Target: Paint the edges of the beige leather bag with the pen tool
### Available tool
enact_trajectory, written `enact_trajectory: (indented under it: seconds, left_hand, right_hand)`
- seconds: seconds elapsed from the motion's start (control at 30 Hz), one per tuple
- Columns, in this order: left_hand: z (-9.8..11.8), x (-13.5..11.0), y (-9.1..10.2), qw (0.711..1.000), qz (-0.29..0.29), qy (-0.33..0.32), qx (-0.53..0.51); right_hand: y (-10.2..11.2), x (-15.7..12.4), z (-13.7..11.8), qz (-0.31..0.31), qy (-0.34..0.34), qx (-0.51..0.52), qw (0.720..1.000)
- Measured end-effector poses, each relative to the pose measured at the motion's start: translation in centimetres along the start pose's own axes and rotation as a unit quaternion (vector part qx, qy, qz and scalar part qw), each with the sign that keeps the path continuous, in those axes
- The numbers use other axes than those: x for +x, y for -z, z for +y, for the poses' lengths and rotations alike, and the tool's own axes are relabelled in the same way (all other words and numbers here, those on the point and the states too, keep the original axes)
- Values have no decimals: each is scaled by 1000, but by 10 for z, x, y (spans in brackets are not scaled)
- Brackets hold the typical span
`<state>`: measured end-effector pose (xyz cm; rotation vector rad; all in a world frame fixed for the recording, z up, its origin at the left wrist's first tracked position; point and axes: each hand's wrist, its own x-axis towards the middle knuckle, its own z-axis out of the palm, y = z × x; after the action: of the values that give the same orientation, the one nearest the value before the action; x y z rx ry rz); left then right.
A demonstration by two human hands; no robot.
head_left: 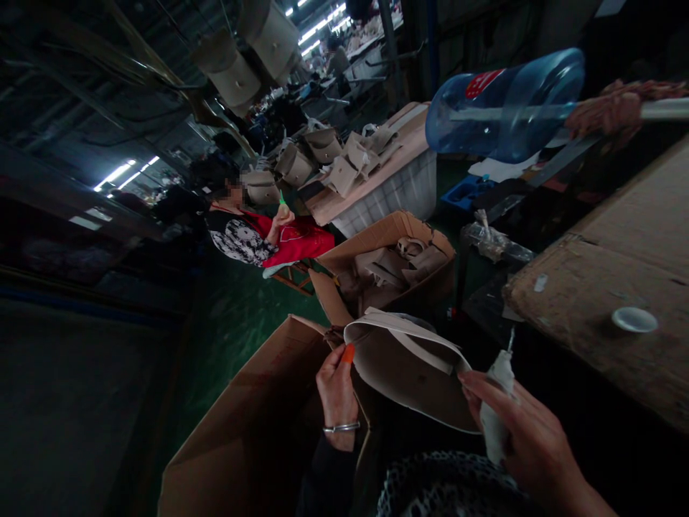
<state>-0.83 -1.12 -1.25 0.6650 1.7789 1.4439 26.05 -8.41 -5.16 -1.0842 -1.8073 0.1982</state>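
A beige bag body [412, 370] hangs open in front of me, with its mouth toward me and a strap-like strip across its inner side. My left hand [338, 391] pinches its left edge between thumb and fingers; one fingertip wears an orange cover. My right hand [530, 431] is closed around a white squeeze bottle [499, 402] with a thin nozzle pointing up. Fingers of that same hand touch the right rim of the bag body. Part of the bottle is hidden behind the palm and fingers.
Below left stands a large open cardboard box [237, 416]. Another carton [387, 280] holds beige bag pieces. A co-worker [269, 237] sits beyond, near a table [377, 165] of bags. To the right are a cardboard-covered surface [608, 273], a white cup [635, 319] and a blue water jug [506, 108].
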Motion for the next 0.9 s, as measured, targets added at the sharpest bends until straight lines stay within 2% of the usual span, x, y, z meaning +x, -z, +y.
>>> enact_trajectory:
  seconds: [0.13, 0.3, 0.53, 0.67, 0.73, 0.8, 0.87, 0.9]
  left_hand:
    - [-8, 5, 5, 999, 2, -28, 27]
    - [-11, 5, 4, 999, -14, -30, 34]
    - [-9, -2, 3, 998, -46, -27, 41]
    - [-13, -1, 5, 997, -53, -52, 28]
    - [-9, 4, 6, 995, -33, -92, 19]
    - [3, 11, 5, 985, -36, -162, 43]
    - [23, 19, 1, 954, -81, -260, 125]
    - [34, 23, -3, 924, -121, -313, 185]
  right_hand:
    - [3, 5, -2, 6, 9, -1, 1000]
    - [4, 7, -2, 16, 9, 1, 1000]
    - [1, 2, 0, 4, 8, 5, 1000]
    - [0, -1, 2, -11, 9, -6, 1000]
    - [-1, -3, 3, -9, 7, -6, 1000]
    - [-1, -4, 4, -11, 6, -3, 1000]
    - [-1, -6, 6, -15, 7, -3, 1000]
    - [0, -6, 7, -17, 10, -3, 1000]
